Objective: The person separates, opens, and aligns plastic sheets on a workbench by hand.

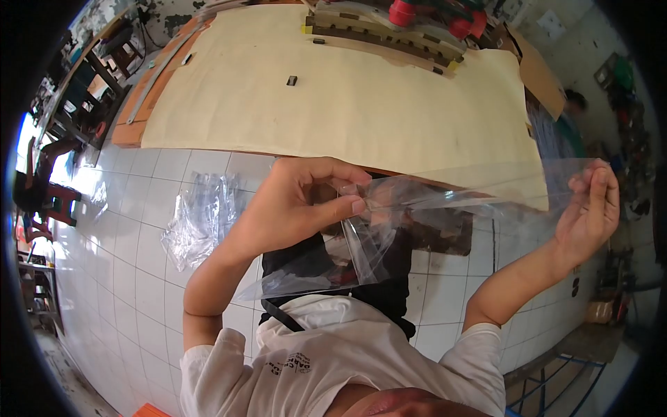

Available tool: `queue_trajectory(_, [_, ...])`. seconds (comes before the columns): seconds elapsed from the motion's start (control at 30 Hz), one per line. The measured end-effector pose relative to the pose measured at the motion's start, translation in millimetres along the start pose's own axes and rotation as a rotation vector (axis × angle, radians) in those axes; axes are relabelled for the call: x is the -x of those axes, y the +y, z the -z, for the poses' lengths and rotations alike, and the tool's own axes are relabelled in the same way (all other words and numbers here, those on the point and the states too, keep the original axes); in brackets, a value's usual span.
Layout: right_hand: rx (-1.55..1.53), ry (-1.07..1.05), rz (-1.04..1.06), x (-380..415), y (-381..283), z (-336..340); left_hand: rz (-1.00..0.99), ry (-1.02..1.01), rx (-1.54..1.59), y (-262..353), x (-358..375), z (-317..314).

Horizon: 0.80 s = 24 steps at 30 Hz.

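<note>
A clear plastic sheet [458, 196] is stretched between my two hands above my lap. My left hand [306, 198] pinches it near the middle, thumb against fingers, where the plastic bunches into folds. My right hand [593, 205] is raised at the far right with its fingers closed on the other end. From the left hand a loose part of the sheet hangs down over my dark trousers and spreads to the left.
A table [333, 97] with a cream cover stands in front of me. On it lie a small black piece [292, 80], a metal ruler [161, 78] and a slotted wooden block [382, 38]. A pile of clear plastic [203, 219] rests on the tiled floor at left.
</note>
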State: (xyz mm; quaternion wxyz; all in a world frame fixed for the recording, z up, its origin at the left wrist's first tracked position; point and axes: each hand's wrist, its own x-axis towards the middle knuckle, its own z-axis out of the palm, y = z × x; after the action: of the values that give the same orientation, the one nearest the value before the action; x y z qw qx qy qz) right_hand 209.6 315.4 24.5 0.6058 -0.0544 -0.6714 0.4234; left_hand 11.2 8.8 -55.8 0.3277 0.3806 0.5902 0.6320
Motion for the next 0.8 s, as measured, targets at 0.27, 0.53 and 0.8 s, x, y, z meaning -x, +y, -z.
queue_trajectory(0.27, [-0.043, -0.012, -0.023, 2, 4, 0, 0.047, -0.078, 0.021, 9, -5, 7])
queue_trajectory(0.53, [-0.030, -0.005, -0.053, 4, 1, 0, -0.071, -0.128, 0.036, 6, -7, 6])
queue_trajectory(0.8, [0.145, 0.088, -0.062, 28, 0, -16, -0.175, 0.195, -0.188, -5, 1, -11])
